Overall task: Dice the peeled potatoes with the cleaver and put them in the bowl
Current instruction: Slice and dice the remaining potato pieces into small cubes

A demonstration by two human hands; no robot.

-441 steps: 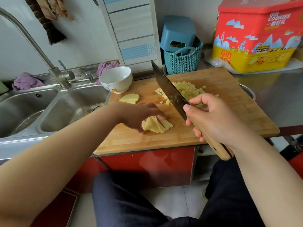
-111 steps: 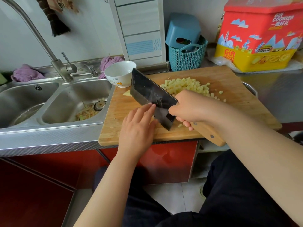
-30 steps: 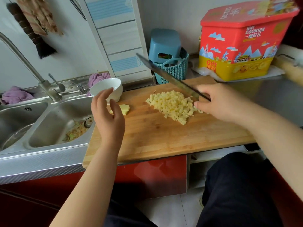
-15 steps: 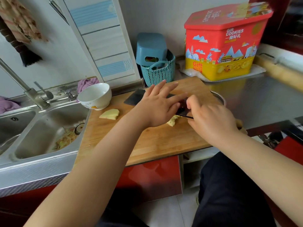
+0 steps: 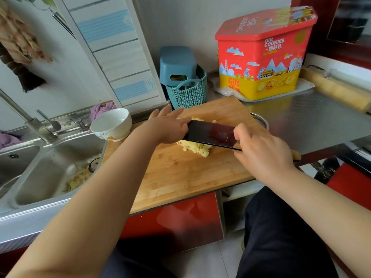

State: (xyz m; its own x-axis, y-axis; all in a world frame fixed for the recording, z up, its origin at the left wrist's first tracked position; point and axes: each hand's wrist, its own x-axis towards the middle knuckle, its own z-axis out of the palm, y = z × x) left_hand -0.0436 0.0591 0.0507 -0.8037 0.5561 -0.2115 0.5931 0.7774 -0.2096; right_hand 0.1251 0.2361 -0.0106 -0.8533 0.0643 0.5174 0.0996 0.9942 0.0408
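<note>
A heap of yellow potato dice (image 5: 195,147) lies in the middle of the wooden cutting board (image 5: 180,173). The cleaver (image 5: 210,134) lies nearly flat over the heap, its dark blade pointing left. My right hand (image 5: 261,151) grips its handle at the board's right edge. My left hand (image 5: 168,127) lies with straight fingers against the far left side of the heap, touching the blade's tip. The white bowl (image 5: 111,125) stands empty at the board's far left corner. The potato half seen before is hidden behind my left arm.
A double steel sink (image 5: 40,171) with peelings lies to the left, its tap (image 5: 30,121) behind. A teal basket (image 5: 186,91) and a red-and-yellow cookie tin (image 5: 261,57) stand behind the board. A rolling pin (image 5: 333,89) lies at the far right.
The cleaver came down from the air and now lies flat over the dice. My left hand crossed from beside the bowl to the heap's far side.
</note>
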